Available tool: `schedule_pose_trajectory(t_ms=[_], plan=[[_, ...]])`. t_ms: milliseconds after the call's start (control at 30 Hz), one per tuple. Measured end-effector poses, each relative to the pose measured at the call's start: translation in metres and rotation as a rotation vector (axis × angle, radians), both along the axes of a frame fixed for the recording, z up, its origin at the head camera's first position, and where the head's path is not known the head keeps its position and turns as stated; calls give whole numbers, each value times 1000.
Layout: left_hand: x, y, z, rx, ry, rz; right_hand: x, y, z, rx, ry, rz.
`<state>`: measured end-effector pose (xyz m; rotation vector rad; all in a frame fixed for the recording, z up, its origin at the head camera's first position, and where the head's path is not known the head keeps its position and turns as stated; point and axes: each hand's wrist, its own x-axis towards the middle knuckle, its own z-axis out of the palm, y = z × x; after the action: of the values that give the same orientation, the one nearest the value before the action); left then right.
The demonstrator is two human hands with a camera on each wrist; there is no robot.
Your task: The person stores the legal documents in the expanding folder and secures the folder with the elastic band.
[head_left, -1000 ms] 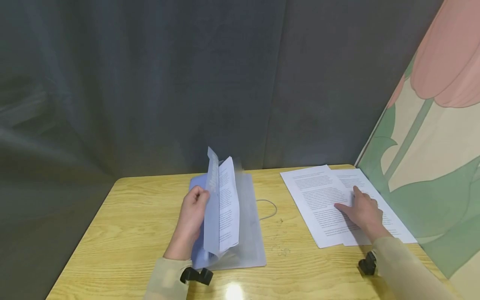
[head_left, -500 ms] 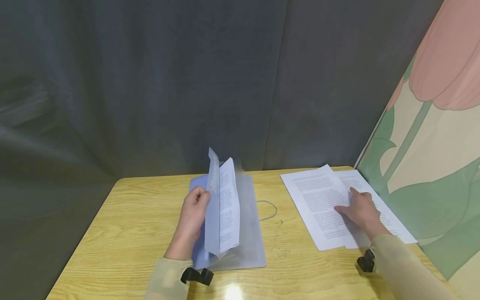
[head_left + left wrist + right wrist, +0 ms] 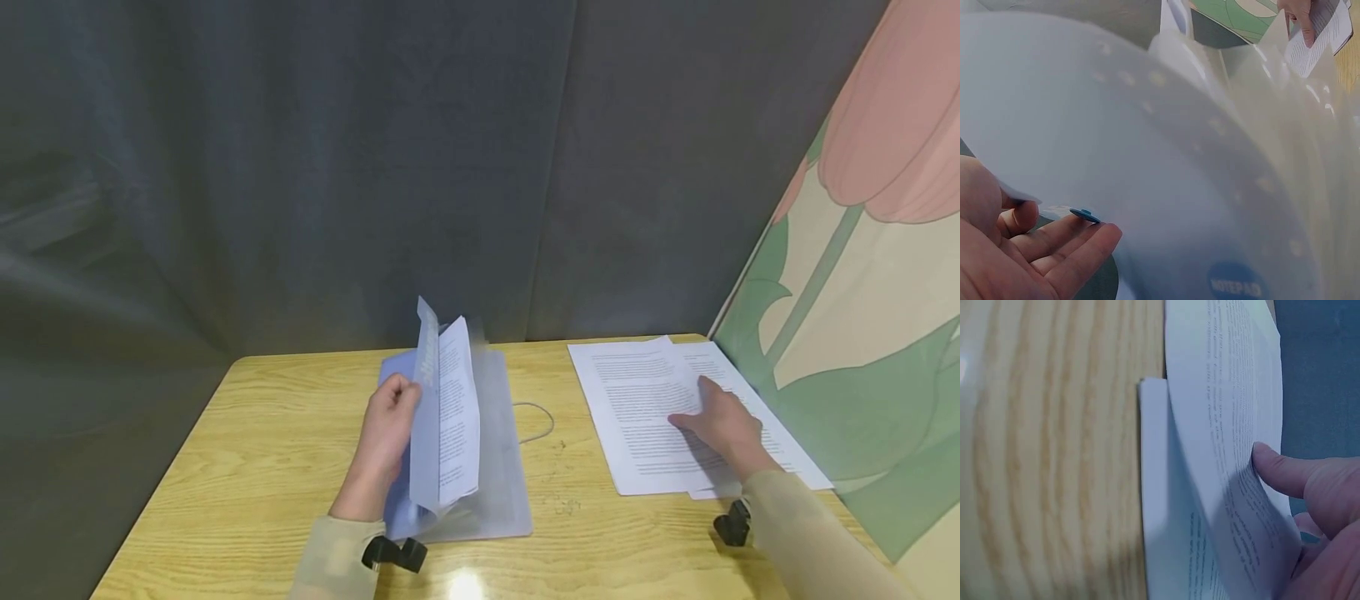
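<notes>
My left hand (image 3: 386, 408) grips the raised edge of a translucent bluish plastic folder (image 3: 506, 467), lying opened on the table. In the left wrist view, a small blue round button (image 3: 1085, 215) sits by the fingers, and the folder's cover (image 3: 1147, 125) bears a NOTEPAD label. Printed pages (image 3: 457, 417) stand up inside the folder. At the right, my right hand (image 3: 723, 425) lies with thumb and index finger spread on printed sheets (image 3: 637, 417). In the right wrist view, the thumb rests on the bowed upper sheet (image 3: 1210, 381), which overlaps a lower sheet (image 3: 1166, 550).
A grey elastic loop (image 3: 536, 421) extends from the folder's right side onto the wooden table (image 3: 277, 467). A dark curtain (image 3: 375, 167) hangs behind the table. A wall with painted tulips (image 3: 862, 333) borders the right side.
The upper sheets at the right have turned slightly under my right hand, their lower left corner shifting left. The right fingers have drawn back a little. My left hand and the folder stay nearly still.
</notes>
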<state>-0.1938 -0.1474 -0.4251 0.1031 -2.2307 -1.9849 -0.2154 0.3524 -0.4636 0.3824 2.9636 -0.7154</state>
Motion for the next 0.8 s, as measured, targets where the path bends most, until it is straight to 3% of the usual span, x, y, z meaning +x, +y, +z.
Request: schedule_pose_trajectory(t_ms=[467, 800], plan=[[-1, 2, -1, 8, 0, -1, 14, 0, 15, -111, 36, -1], [0, 2, 1, 2, -4, 4, 16, -13, 29, -175, 116, 28]])
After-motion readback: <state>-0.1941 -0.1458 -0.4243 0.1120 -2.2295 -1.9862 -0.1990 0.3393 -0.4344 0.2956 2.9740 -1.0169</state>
